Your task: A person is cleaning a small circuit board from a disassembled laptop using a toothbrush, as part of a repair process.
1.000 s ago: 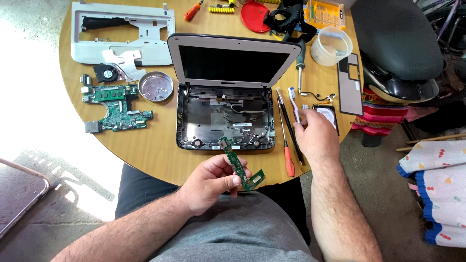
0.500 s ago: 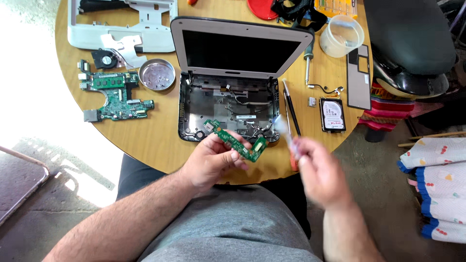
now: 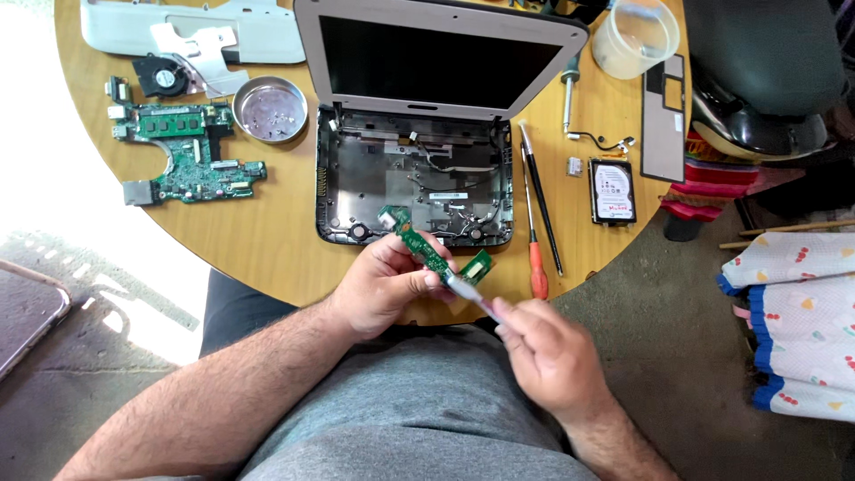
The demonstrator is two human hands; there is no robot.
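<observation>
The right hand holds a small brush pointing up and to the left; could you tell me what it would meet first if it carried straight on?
The right hand would likely first meet the small green circuit board held in the left hand.

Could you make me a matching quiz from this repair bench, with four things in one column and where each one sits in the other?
Things:
1. small narrow green circuit board
2. round shallow metal dish
3. orange-handled screwdriver
4. black rectangular hard drive

Places:
A. on the round wooden table, right of the screwdriver
B. held in the left hand
C. left of the opened grey laptop, above the large green board
D. lying just right of the laptop base

Pairs: 1-B, 2-C, 3-D, 4-A
</observation>
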